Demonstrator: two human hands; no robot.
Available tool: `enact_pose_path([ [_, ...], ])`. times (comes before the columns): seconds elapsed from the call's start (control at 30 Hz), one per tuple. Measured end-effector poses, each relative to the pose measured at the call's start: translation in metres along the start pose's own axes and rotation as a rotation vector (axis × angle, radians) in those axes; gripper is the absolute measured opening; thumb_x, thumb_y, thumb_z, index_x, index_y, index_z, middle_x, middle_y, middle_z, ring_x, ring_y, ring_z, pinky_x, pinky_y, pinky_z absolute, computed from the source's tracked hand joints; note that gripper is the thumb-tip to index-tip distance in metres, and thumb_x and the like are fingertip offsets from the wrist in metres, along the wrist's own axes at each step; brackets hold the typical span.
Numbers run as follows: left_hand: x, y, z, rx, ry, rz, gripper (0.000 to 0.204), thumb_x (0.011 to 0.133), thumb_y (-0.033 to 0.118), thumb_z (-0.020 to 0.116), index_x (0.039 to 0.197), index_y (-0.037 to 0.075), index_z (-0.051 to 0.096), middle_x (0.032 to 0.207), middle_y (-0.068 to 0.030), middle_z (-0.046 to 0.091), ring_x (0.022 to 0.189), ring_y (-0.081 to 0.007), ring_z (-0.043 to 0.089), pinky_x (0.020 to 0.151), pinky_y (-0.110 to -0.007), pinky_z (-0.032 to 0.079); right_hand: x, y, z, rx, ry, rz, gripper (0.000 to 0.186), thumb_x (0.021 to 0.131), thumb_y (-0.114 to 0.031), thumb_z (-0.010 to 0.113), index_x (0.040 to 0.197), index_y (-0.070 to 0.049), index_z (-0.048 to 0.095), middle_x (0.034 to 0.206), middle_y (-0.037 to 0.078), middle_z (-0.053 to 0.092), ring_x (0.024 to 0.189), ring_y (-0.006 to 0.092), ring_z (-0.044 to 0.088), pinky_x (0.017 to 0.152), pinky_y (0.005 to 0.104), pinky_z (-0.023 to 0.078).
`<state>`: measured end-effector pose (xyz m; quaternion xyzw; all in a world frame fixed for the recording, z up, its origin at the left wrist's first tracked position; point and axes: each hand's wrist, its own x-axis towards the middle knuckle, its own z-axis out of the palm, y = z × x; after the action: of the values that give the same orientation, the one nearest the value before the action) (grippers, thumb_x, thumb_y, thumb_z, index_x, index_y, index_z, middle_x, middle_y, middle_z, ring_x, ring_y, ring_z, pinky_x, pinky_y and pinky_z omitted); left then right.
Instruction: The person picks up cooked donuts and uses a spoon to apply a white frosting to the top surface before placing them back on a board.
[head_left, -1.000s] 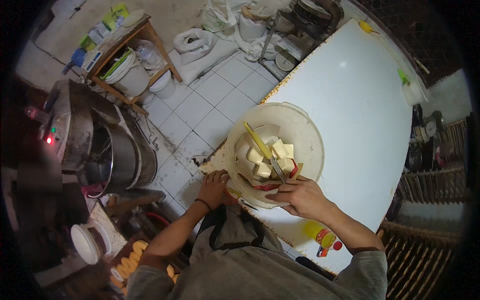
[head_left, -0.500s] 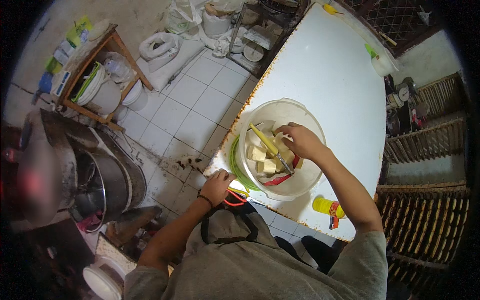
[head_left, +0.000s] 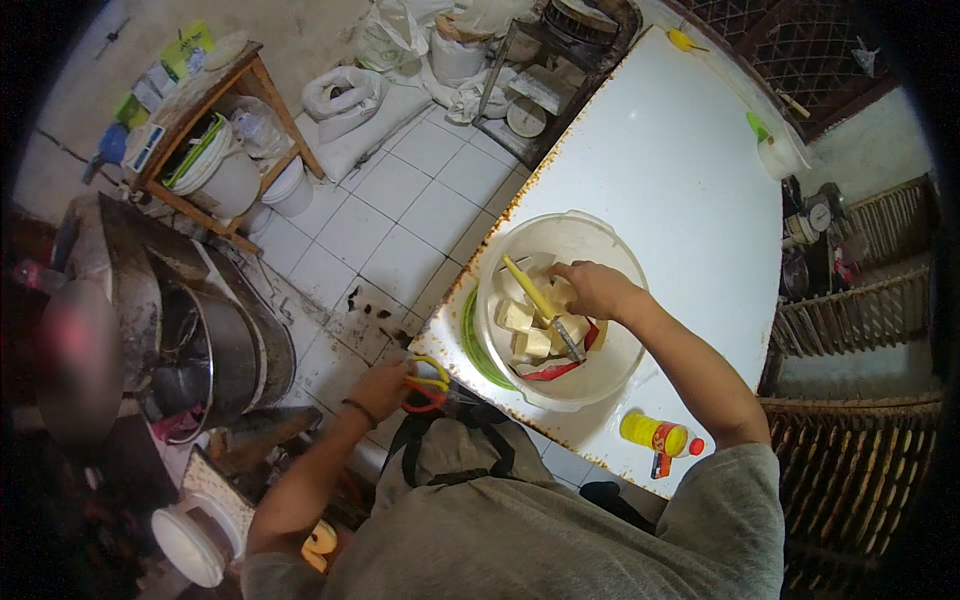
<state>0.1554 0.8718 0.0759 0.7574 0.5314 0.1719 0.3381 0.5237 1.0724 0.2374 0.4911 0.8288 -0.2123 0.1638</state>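
My left hand (head_left: 382, 391) is closed on a pair of scissors (head_left: 430, 388) with red and yellow handles, just off the table's near left corner. Their blades are hard to make out. My right hand (head_left: 603, 291) reaches inside a whitish plastic tub (head_left: 625, 370), fingers bent down at its contents; what they grip is hidden. Several pale yellow blocks, perhaps butter or margarine (head_left: 515, 316), lie in the tub with a red wrapper piece (head_left: 552, 372). Across them rests a tool with a yellow handle (head_left: 528, 287) and a grey blade.
The tub stands near the corner of a white table (head_left: 680, 150) with rusty edges, beside a green rim (head_left: 471, 335). A yellow bottle (head_left: 650, 432) with a red cap is near my right elbow. Left, on the floor, is a large metal mixing bowl (head_left: 225, 355); slatted racks (head_left: 850, 460) stand right.
My left hand has taken the scissors off the table and moved left with them. My right hand stays in the tub, its fingers slightly more closed. The whole view has shifted a little.
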Motion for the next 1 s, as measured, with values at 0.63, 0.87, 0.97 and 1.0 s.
enact_pose_path([
  [0.63, -0.105, 0.076, -0.037, -0.889, 0.605, -0.631, 0.013, 0.097, 0.015, 0.066, 0.106, 0.007, 0.063, 0.091, 0.0025, 0.065, 0.083, -0.0051, 0.058, 0.075, -0.023, 0.047, -0.074, 0.218, 0.195, 0.185, -0.252, 0.289, 0.043, 0.07, -0.033, 0.079, 0.103, -0.007, 0.072, 0.093, 0.019, 0.072, 0.095, 0.0316, 0.069, 0.086, 0.0422, 0.055],
  [0.87, -0.076, 0.134, -0.084, -0.868, 0.652, -0.537, 0.016, 0.096, 0.014, 0.068, 0.107, 0.003, 0.064, 0.095, 0.0034, 0.064, 0.085, -0.0035, 0.057, 0.078, -0.022, 0.045, -0.145, 0.16, -0.025, 0.239, 0.401, 0.369, 0.031, 0.074, -0.027, 0.07, 0.086, 0.001, 0.063, 0.081, 0.02, 0.065, 0.075, 0.0358, 0.062, 0.073, 0.044, 0.05],
  [0.97, -0.083, 0.122, -0.067, -0.874, 0.684, -0.586, 0.019, 0.096, 0.015, 0.068, 0.109, 0.002, 0.063, 0.095, 0.0028, 0.064, 0.085, -0.0041, 0.057, 0.079, -0.021, 0.045, -0.173, 0.061, -0.089, 0.4, 0.819, 0.221, 0.022, 0.08, -0.015, 0.067, 0.088, 0.001, 0.055, 0.075, 0.015, 0.06, 0.07, 0.0266, 0.058, 0.07, 0.0358, 0.05],
  [1.0, -0.077, 0.117, -0.061, -0.886, 0.698, -0.576, 0.019, 0.097, 0.016, 0.067, 0.11, 0.003, 0.063, 0.095, 0.0028, 0.064, 0.085, -0.004, 0.058, 0.079, -0.021, 0.044, -0.177, 0.031, -0.092, 0.487, 0.903, 0.112, 0.02, 0.08, -0.011, 0.068, 0.089, 0.001, 0.054, 0.075, 0.014, 0.06, 0.07, 0.0244, 0.059, 0.071, 0.0341, 0.05],
])
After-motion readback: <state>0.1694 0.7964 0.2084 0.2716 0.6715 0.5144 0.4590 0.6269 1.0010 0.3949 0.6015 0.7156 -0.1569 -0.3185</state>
